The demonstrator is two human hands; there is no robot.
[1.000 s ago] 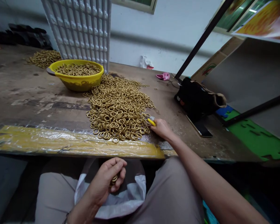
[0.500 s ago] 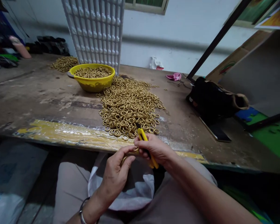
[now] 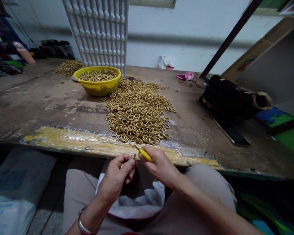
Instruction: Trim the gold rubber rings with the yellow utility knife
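Observation:
My left hand (image 3: 121, 171) is closed in a pinch on a gold-coloured ring (image 3: 134, 157), of which only a thin edge shows. Gripped in my right hand (image 3: 159, 163) is a yellow utility knife (image 3: 145, 155), its dark tip pointing up and left, close to the ring. Both hands are over my lap at the table's front edge. Beneath them an open white bag (image 3: 137, 209) lies between my legs. Just beyond, a heap of gold-coloured rings (image 3: 137, 111) spreads over the table.
A yellow basin (image 3: 100, 87) full of rings stands behind the heap, before a ridged clear plastic panel (image 3: 100, 36). A smaller ring pile (image 3: 68, 67) lies farther back. On the right are a black bag-like item (image 3: 232, 98), a phone (image 3: 232, 133) and pink cloth (image 3: 185, 76).
The knife has turned from pointing steeply up to lying flatter, tip leftward. My left hand has rotated, its fingers curled in tighter. The view has shifted slightly.

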